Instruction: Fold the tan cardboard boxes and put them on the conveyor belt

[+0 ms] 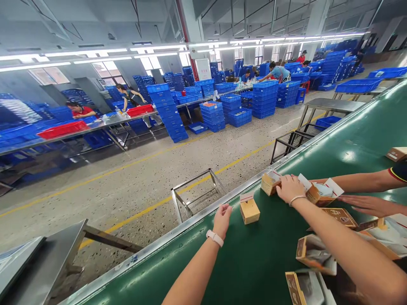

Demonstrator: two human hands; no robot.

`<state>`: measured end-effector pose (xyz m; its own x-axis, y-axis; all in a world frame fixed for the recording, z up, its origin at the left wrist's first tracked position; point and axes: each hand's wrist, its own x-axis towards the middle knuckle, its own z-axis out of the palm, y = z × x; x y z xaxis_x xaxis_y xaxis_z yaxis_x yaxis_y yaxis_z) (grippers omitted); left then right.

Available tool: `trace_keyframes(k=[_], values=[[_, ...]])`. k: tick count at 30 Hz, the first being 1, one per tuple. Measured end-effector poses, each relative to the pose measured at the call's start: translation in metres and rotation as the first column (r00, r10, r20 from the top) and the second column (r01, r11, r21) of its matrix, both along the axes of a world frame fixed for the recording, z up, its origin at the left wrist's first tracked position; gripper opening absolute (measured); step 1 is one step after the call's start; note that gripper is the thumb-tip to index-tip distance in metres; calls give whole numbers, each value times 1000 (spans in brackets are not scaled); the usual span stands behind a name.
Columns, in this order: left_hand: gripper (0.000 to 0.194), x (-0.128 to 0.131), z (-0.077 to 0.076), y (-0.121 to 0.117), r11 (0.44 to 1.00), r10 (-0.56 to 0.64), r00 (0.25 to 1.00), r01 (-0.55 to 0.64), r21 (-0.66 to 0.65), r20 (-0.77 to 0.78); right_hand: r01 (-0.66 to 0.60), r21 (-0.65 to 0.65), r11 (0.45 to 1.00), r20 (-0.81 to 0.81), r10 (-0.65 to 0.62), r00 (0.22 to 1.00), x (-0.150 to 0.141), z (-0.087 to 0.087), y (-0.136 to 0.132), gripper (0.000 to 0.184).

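Observation:
My left hand (222, 218), with a pale band on its wrist, hovers over the green conveyor belt, fingers curled together and nothing visible in them. Just right of it, apart, a small brown carton (249, 211) stands with one flap up. My right hand (290, 189), wearing a thin bracelet, grips the right side of another small carton (270, 184) by the belt's far edge; its fingertips are partly hidden. Beside that hand is an open carton (321, 192) with a pale packet inside, and a co-worker's hand (365, 205) is close by.
Several open cartons (314, 254) with packets lie on the belt (254, 262) at the lower right. A metal rail (197, 223) edges it. Beyond stand a metal frame (193, 190), a steel table (330, 104), blue crate stacks (168, 112) and other workers.

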<state>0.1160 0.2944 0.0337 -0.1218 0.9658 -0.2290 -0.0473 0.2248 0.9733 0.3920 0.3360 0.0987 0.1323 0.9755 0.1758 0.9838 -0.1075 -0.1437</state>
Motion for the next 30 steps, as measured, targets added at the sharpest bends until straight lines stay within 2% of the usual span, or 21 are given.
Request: trace_keyframes(k=[2,3,6,9,12,14,17,19,21,23,25,27,29,30], values=[[44,-7,9,-4,999,45,999,-45,16,-7,8,-100,995,96,2,995,19,6,9,43],[45,-7,13,-7,998,59,998,-59,27,-2,-26,-103,994,127,39,991,21,4,15,47],[45,-2,28,-16,996,40,999,-43,82,33,-79,-48,996,173,86,981,3,-8,32,43],[44,0,42,-26,993,-6,998,-2,120,60,56,-22,998,92,-53,994,-23,-17,47,24],[43,-16,48,-34,988,-26,998,18,157,50,143,171,975,-76,-132,988,-33,-4,52,30],[42,-35,45,-37,981,-9,1000,7,196,9,85,359,930,-125,-42,991,-33,18,47,33],[46,-64,31,-40,961,94,991,-65,268,-97,-173,533,828,-39,228,973,-45,51,25,29],[55,-77,14,-41,922,168,964,-80,378,-204,-369,579,727,46,423,905,-66,54,4,23],[65,-84,-7,-44,851,177,921,34,524,-347,-525,604,600,101,595,797,-93,33,-16,22],[69,-86,-32,-49,754,113,845,270,599,-522,-642,602,474,110,748,655,-117,-9,-35,24],[66,-86,-59,-54,651,56,730,490,579,-681,-733,558,388,59,863,501,-129,-58,-50,24],[62,-88,-81,-57,591,56,608,619,517,-792,-770,526,362,-32,912,408,-129,-102,-60,24],[59,-88,-93,-58,585,78,511,672,454,-856,-768,516,380,-88,915,394,-124,-133,-66,33],[59,-87,-94,-57,593,81,476,683,426,-876,-761,514,396,-94,908,408,-121,-143,-66,39]])
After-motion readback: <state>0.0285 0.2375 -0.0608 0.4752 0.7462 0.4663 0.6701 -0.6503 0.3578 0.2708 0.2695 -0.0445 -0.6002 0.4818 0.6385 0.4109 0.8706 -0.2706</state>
